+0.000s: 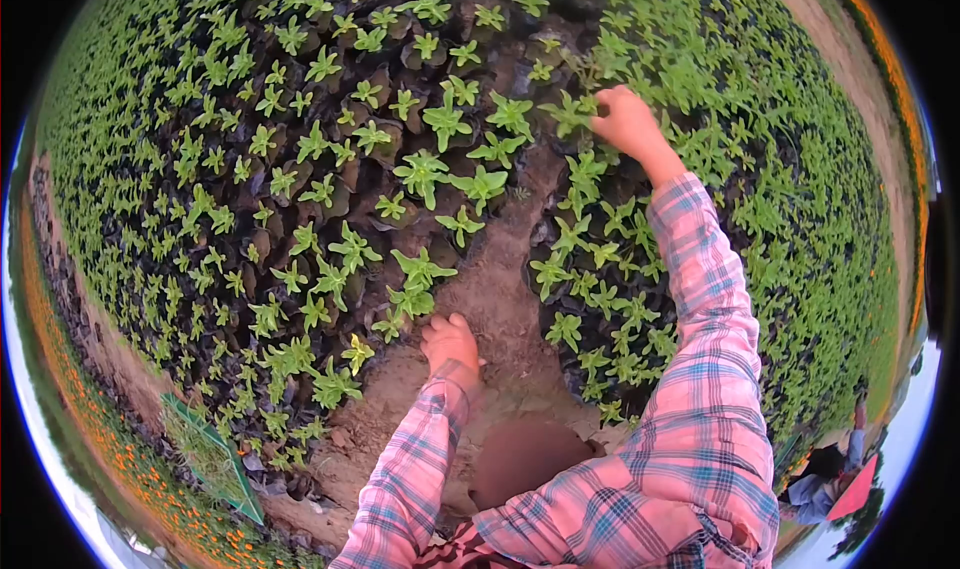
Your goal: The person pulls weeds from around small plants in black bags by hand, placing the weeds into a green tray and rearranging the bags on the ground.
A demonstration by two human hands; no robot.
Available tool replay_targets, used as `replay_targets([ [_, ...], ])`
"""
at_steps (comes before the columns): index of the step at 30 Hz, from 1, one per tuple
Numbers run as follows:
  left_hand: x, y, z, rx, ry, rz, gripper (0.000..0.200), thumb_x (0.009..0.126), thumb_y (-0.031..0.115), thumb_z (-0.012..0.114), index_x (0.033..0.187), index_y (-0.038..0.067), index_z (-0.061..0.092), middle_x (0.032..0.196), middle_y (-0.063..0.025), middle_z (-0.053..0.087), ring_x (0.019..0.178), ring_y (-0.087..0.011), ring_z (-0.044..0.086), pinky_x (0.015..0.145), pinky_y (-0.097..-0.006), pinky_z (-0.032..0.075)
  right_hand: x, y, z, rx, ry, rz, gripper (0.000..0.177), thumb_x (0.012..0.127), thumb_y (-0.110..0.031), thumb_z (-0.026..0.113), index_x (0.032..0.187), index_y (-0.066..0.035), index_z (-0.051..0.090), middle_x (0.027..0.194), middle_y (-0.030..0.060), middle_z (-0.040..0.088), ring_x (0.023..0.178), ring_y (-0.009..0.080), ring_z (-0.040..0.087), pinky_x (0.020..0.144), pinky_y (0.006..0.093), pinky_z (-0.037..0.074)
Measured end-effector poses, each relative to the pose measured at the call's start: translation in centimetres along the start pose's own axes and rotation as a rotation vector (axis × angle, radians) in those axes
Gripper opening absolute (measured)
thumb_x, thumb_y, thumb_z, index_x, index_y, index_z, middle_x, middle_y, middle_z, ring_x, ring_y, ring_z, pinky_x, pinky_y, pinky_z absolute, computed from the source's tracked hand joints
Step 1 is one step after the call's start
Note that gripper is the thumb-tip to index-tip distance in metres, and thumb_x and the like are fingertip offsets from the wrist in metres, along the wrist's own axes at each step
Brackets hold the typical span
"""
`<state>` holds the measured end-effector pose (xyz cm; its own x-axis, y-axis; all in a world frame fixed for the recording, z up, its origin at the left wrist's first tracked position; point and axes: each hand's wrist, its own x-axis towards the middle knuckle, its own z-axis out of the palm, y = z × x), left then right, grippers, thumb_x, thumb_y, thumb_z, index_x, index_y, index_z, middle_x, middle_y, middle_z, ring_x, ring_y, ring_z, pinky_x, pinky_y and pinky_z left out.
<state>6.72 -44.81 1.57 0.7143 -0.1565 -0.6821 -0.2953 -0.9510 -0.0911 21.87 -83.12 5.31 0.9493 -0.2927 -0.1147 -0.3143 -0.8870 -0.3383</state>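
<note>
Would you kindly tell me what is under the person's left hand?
Brown soil shows beside the left hand, with green seedlings just beyond it. Whatever lies directly beneath is covered by the hand and plaid sleeve, so I cannot tell what is there.

ground: bare brown soil [490,279] | on it: leafy seedlings [421,175] in dark bags [556,361], packed close | edge: green-rimmed tray [244,481]

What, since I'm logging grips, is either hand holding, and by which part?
The right hand is at a seedling's leaves; any grip cannot be told. The left hand shows nothing held.
</note>
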Motion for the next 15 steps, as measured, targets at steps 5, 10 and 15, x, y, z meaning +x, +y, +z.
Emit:
replay_targets([
  [5, 0.0, -0.3, -0.2, -0.026, -0.013, 0.023, 0.079, 0.048, 0.037, 0.088, 0.105, 0.006, 0.042, 0.11, -0.0144, 0.045, 0.105, -0.0338, 0.049, 0.083, -0.0426, 0.048, 0.1, -1.7, 0.4, -0.144, -0.016, 0.105, 0.027, 0.075, -0.022, 0.062, 0.096, -0.005, 0.061, 0.102, 0.0143, 0.06, 0.099, 0.0311, 0.058, 0.081, 0.0416, 0.048],
  [10, -0.3, -1.3, -0.2, -0.066, 0.018, 0.101, 0.078, 0.049, 0.038, 0.087, 0.107, 0.008, 0.043, 0.11, -0.0125, 0.045, 0.105, -0.0324, 0.048, 0.083, -0.0439, 0.048, 0.2, -0.5, 2.1, -0.153, 0.091, 0.148, 0.02, 0.074, -0.015, 0.056, 0.091, -0.005, 0.062, 0.092, 0.0161, 0.064, 0.091, 0.0339, 0.06, 0.077, 0.0441, 0.048],
  [15, -0.8, -2.7, 0.4, -0.15, 0.093, 0.213, 0.078, 0.052, 0.038, 0.086, 0.109, 0.006, 0.043, 0.115, -0.0145, 0.045, 0.108, -0.0336, 0.047, 0.086, -0.0398, 0.046, -1.5, 0.0, 1.4, -0.01, 0.095, 0.229, 0.023, 0.073, -0.018, 0.059, 0.092, -0.008, 0.067, 0.092, 0.0142, 0.066, 0.088, 0.0338, 0.061, 0.077, 0.0425, 0.049],
])
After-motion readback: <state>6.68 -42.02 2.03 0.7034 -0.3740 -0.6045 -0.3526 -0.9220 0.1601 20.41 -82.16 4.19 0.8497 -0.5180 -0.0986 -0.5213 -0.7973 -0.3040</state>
